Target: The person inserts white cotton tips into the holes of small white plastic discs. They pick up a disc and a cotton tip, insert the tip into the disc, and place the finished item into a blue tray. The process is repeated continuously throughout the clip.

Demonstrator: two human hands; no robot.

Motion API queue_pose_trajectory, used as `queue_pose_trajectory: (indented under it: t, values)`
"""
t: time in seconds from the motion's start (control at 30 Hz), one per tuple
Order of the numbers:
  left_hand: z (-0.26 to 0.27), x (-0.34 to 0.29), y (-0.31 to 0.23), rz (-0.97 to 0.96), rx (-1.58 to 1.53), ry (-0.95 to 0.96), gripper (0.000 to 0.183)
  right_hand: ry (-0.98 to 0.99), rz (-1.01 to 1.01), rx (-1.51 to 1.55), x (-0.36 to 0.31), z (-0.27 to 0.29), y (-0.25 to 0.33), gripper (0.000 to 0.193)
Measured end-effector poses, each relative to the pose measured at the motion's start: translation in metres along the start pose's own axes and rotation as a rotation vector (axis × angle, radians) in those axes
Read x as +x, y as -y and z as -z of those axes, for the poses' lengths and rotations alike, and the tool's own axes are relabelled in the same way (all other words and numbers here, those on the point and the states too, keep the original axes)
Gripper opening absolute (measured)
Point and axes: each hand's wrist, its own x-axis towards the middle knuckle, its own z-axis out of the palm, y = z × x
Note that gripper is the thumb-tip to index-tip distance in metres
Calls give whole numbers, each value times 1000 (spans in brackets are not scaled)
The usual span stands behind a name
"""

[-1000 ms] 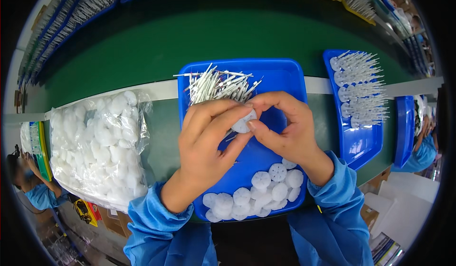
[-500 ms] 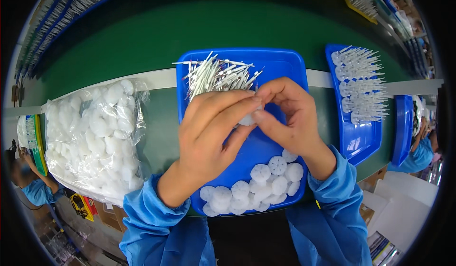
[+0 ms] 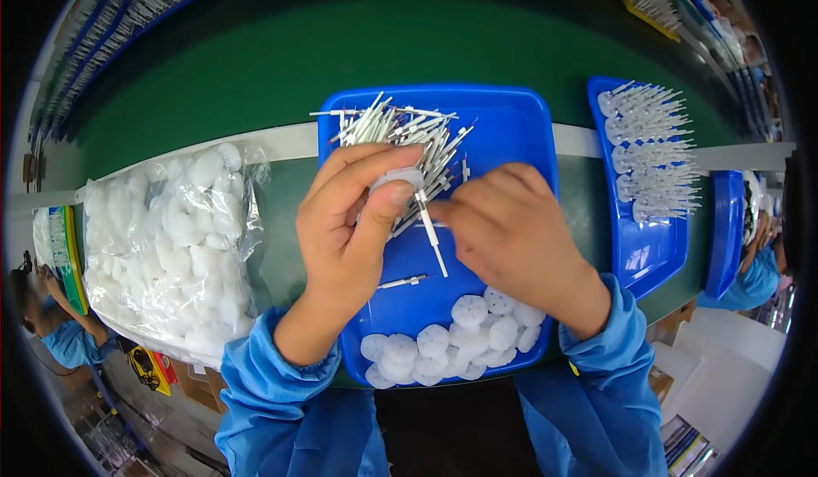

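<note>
Two bare hands hang over a blue tray (image 3: pixel 511 123), apart from each other by a narrow gap. The left hand (image 3: pixel 342 213) is clamped on a white disc (image 3: pixel 399 177), pinching it between thumb and fingers above the left half of the tray. From that disc a thin white stick (image 3: pixel 433 238) slants down and to the right, its tip over the tray's blue floor. The right hand (image 3: pixel 515 234) is half curled, its fingertips just beside the stick; whether they touch it or grip anything, I cannot tell.

Within the tray, a heap of sticks (image 3: pixel 375 128) fills the far left corner, a few ends poking past the left rim. Loose discs (image 3: pixel 464 332) bank up along the near edge, reaching almost from corner to corner. Between heap and discs runs a middle band of tray floor, where a single loose stick (image 3: pixel 402 282) lies below the left hand. The far right corner gives bare floor up to the rim.

Left of the tray, a clear bag (image 3: pixel 170 247) full of white discs lies on the green table (image 3: pixel 409 43), with a strip of tabletop between them. To the right, beyond another strip, a second blue tray (image 3: pixel 639 260) holds rows of discs with sticks (image 3: pixel 652 158) at its far end. Past both trays, the table stretches broadly toward the bins (image 3: pixel 145 43) along its far side.
</note>
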Motion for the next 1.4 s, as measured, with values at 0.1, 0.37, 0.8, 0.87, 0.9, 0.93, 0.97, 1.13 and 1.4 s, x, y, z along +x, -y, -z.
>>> queue_pose_trajectory:
  t: [0.1, 0.37, 0.8, 0.87, 0.9, 0.93, 0.97, 1.13, 1.4]
  values:
    - [-9, -1, 4, 116, -178, 11, 34, -70, -272, 438, -1, 19, -12, 27]
    - [-12, -4, 11, 53, -42, 57, 42, -324, -369, 711, -4, -15, -8, 20]
    - [-10, 2, 1, -5, 159, 13, 39, -318, -419, 546, -7, -17, -3, 23]
    - [-8, 2, -4, -55, 300, 49, 40, -282, -455, 557, -6, -15, 0, 21]
    - [-8, 3, -3, -87, 341, 33, 40, -258, -452, 537, -6, -14, -1, 20]
    - [-8, 3, -4, -109, 369, 36, 41, -235, -449, 518, -8, -12, -3, 19]
    - [-9, 3, -5, -130, 396, 42, 42, -211, -449, 498, -8, -11, -4, 17]
    - [-12, 4, -6, -305, 534, 84, 43, -286, -460, 574, -7, -24, -5, 10]
    - [-20, -8, -12, -180, 590, 52, 43, -332, -277, 195, -3, -20, -8, 10]
